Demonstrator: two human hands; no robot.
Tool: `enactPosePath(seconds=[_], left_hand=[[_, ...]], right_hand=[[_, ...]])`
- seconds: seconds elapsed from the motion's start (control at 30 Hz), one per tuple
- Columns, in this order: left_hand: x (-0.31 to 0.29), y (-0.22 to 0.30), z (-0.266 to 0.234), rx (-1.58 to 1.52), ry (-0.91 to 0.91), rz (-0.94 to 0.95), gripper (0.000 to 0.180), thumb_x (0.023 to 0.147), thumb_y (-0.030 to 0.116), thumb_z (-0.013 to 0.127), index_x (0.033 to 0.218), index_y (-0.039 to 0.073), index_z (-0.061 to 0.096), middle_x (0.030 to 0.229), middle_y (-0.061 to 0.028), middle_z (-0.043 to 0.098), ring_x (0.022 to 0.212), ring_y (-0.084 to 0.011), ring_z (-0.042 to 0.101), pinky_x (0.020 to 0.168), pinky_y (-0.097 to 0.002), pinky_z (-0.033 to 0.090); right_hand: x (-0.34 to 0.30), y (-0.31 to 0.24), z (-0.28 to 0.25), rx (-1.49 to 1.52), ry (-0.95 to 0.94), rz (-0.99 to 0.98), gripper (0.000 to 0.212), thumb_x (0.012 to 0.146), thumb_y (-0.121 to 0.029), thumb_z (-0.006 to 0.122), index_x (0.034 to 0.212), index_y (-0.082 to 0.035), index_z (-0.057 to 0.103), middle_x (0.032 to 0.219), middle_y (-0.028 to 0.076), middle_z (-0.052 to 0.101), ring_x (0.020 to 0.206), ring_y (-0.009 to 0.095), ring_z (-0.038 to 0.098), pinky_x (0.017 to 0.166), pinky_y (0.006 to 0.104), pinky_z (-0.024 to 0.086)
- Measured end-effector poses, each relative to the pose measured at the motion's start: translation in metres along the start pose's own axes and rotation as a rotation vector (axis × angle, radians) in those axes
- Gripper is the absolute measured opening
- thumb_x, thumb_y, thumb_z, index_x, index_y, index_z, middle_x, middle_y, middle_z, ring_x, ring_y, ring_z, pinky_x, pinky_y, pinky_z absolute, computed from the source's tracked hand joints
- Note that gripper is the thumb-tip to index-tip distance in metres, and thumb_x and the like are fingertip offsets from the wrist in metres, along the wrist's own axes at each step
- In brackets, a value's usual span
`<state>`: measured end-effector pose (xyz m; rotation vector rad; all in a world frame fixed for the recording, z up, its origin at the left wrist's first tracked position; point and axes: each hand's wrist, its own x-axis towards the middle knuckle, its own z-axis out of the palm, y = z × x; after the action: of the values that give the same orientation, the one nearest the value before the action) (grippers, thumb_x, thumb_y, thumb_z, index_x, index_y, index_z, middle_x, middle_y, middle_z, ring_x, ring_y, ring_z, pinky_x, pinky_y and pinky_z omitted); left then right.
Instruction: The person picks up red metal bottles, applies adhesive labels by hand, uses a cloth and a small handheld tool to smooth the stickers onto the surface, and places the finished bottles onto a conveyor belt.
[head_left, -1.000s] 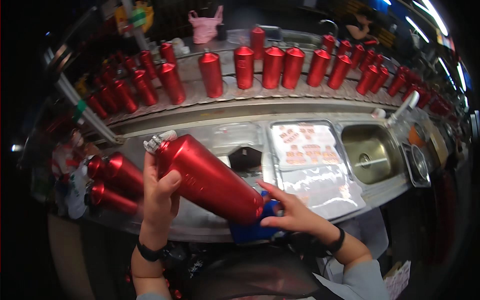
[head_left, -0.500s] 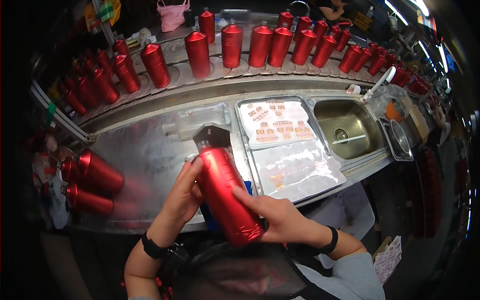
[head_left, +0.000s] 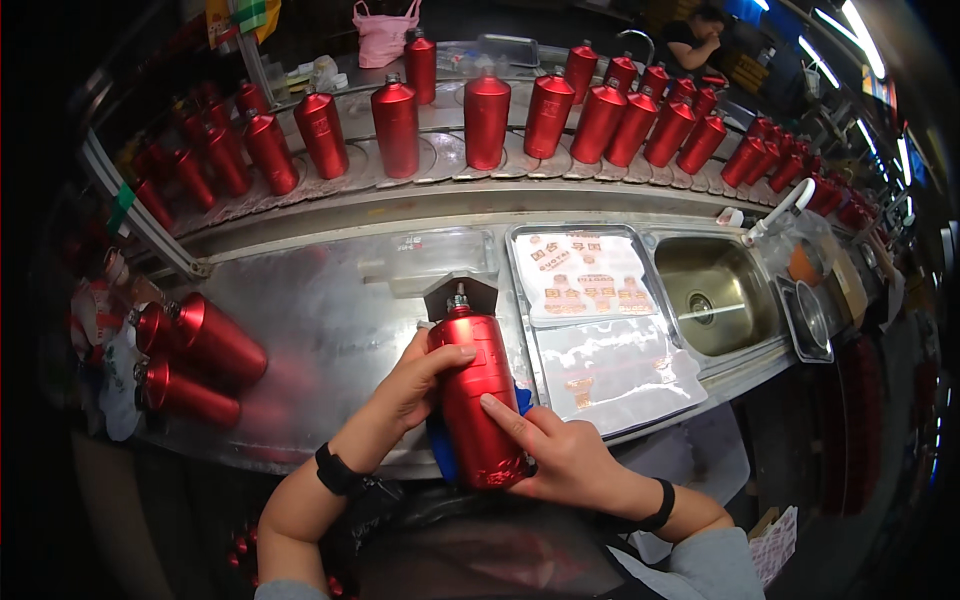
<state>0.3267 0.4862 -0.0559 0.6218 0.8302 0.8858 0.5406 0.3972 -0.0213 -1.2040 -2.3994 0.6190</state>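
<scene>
The red bottle (head_left: 476,395), earlier slanted across both hands, now lies straight, neck pointing away. The left hand (head_left: 412,378) grips its upper side; the right hand (head_left: 553,450) cups its base.

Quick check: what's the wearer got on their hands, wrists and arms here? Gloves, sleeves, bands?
No gloves: both hands are bare. The left hand has a black band at the wrist and a bare forearm. The right hand has a thin black band at the wrist, with a grey sleeve pushed up toward the elbow.
</scene>
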Motion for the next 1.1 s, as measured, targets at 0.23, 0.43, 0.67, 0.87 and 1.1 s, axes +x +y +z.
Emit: enactPosePath(seconds=[0.23,0.43,0.67,0.87,1.1], left_hand=[[0.043,0.015,-0.017,-0.051,-0.108,-0.018,0.056,0.078,0.016,0.076,0.126,0.006,0.049,0.115,-0.0082,0.062,0.105,-0.0187,0.062,0.094,-0.0365,0.053],[0.076,0.012,-0.028,0.088,-0.134,-0.053,0.056,0.081,0.013,0.072,0.132,0.008,0.048,0.117,-0.0081,0.062,0.099,-0.0142,0.063,0.077,-0.0248,0.051],[0.043,0.009,0.074,0.186,0.027,0.208,0.055,0.09,0.011,0.064,0.135,0.009,0.033,0.12,-0.0101,0.055,0.104,-0.0193,0.058,0.091,-0.0332,0.05],[0.058,-0.019,0.101,0.377,0.149,0.317,0.057,0.09,0.016,0.067,0.135,0.01,0.034,0.123,-0.0104,0.052,0.108,-0.0202,0.056,0.093,-0.0348,0.048],[0.053,-0.024,0.102,0.239,0.038,0.311,0.063,0.087,0.021,0.069,0.137,0.011,0.032,0.122,-0.0102,0.05,0.109,-0.0205,0.054,0.097,-0.0355,0.046]], right_hand=[[0.026,0.024,0.001,-0.048,0.034,0.015,0.103,0.066,-0.035,0.084,0.152,-0.014,0.033,0.093,0.009,0.054,0.067,0.026,0.06,0.053,0.0372,0.05],[0.016,0.063,-0.01,0.136,-0.043,0.108,0.118,0.066,-0.023,0.084,0.157,-0.016,0.009,0.11,0.017,0.051,0.081,0.037,0.063,0.06,0.0445,0.054],[-0.005,0.088,-0.059,0.21,-0.137,0.066,0.119,0.068,-0.013,0.079,0.158,-0.018,0.001,0.115,0.015,0.048,0.085,0.038,0.063,0.068,0.0439,0.055],[-0.016,0.096,-0.07,0.246,-0.092,0.021,0.126,0.065,-0.01,0.081,0.158,-0.021,-0.003,0.112,0.018,0.048,0.081,0.04,0.063,0.068,0.045,0.054],[-0.025,0.089,-0.079,0.256,-0.125,0.022,0.123,0.067,-0.011,0.08,0.158,-0.023,-0.002,0.111,0.017,0.048,0.079,0.039,0.062,0.069,0.0441,0.054]])
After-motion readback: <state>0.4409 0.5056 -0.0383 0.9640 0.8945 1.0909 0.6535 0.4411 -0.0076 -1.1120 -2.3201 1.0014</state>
